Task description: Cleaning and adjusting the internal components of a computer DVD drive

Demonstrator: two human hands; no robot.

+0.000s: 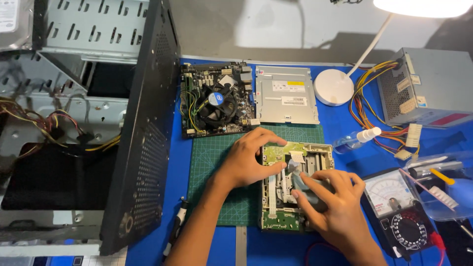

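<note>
An opened optical drive (295,184) with its cover off lies on the right part of a green cutting mat (217,172), its green circuit board and pale ribbon cables exposed. The left hand (246,160) rests on the drive's left and upper edge, fingers spread and pressing down flat, not closed round anything. The right hand (330,199) lies over the drive's right half, its grip clenched on a grey object (308,184) that it presses against the mechanism inside; what kind of object it is cannot be told.

The mat lies on a blue desk (340,128). Just behind the mat sits a motherboard (214,101) with a round black cooling fan, and beside it to the right a second, closed optical drive (286,96) in bare metal. Right of that stands the round white base of a desk lamp (334,87), its stem rising to a lit shade at the upper edge. A small clear spray bottle (354,140) lies near the open drive's upper right corner. Further right stands a grey power supply (428,86) with a bundle of coloured wires. An analogue multimeter (401,209) lies just beside the right hand. An open computer case (88,123) fills the left side, and a black screwdriver (177,221) lies near the left forearm.
</note>
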